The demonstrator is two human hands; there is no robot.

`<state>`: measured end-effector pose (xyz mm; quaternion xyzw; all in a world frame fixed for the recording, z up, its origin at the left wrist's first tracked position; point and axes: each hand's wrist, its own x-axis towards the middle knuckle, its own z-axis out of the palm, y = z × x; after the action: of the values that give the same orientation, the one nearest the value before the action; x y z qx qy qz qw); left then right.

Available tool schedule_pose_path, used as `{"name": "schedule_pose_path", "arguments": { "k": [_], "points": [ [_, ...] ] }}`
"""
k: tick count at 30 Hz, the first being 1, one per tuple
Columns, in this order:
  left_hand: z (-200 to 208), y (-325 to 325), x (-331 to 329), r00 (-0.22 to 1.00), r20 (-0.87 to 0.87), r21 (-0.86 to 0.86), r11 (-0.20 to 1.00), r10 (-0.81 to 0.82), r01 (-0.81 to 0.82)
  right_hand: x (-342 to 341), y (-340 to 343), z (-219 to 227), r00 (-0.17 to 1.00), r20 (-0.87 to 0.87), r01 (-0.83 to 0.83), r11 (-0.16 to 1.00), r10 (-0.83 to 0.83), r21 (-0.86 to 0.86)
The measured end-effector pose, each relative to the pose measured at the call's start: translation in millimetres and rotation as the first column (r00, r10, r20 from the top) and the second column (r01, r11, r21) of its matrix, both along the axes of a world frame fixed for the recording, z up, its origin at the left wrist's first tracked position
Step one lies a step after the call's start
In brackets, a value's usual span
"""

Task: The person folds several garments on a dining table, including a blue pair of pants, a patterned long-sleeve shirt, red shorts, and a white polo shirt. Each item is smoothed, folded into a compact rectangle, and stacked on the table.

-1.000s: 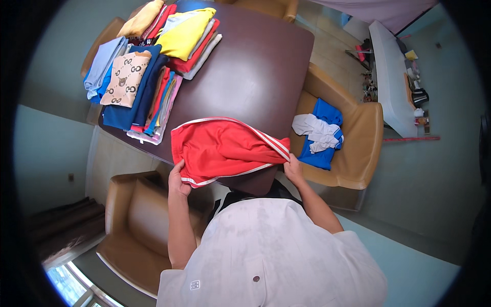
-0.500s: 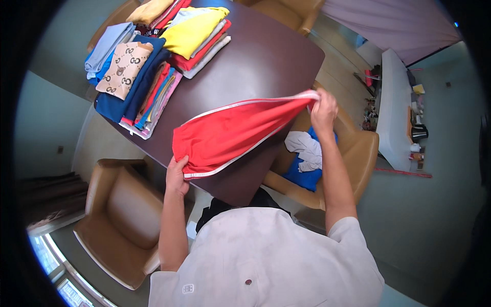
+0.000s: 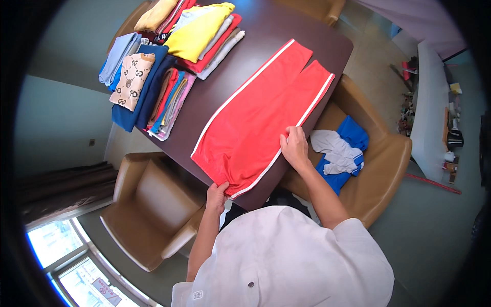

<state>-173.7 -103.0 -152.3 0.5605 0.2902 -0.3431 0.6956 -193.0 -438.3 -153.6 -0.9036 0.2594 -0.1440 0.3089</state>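
Observation:
A pair of red trousers [image 3: 255, 112] with white side stripes lies spread on the dark table, its two legs pointing to the far right. At the near end, my left hand [image 3: 217, 197] pinches the waistband at its corner, where the cloth gathers in small creases. My right hand [image 3: 295, 148] is closed at the near side edge, partway along the white stripe, with its fingers curled on the cloth.
Folded clothes stand in stacks on the far left of the table [image 3: 255, 28], among them a yellow garment [image 3: 199, 33] and a beige patterned one [image 3: 133, 82]. Blue and grey clothes [image 3: 340, 151] lie on the right tan armchair [image 3: 386, 153]. Another armchair [image 3: 153, 199] stands at left.
The red trousers, held stretched and bunched between both hands before, now lie flat with legs extended away. My right hand has left the far end and come back to the near side edge.

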Motion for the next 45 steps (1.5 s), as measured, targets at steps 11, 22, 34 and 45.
{"name": "schedule_pose_path", "arguments": {
  "k": [11,22,34,45],
  "points": [
    [4,10,10,0.972,0.019,0.43,0.88,-0.233,0.203,-24,-11,13,0.925,-0.309,-0.315,0.901,0.22,-0.299],
    [44,-28,34,0.267,0.124,0.991,0.132,-0.956,0.011,-29,19,11,0.846,-0.282,-0.519,0.82,0.453,-0.242],
    [2,-15,42,0.224,-0.121,0.992,-0.108,-0.967,0.07,-99,-22,-52,0.999,0.02,0.027,0.996,-0.029,0.083],
    [27,-33,-23,-0.071,0.22,0.975,0.221,-0.973,0.002,-127,-34,-184,0.76,-0.636,0.546,-0.396,-0.137,0.738]
  ]
}}
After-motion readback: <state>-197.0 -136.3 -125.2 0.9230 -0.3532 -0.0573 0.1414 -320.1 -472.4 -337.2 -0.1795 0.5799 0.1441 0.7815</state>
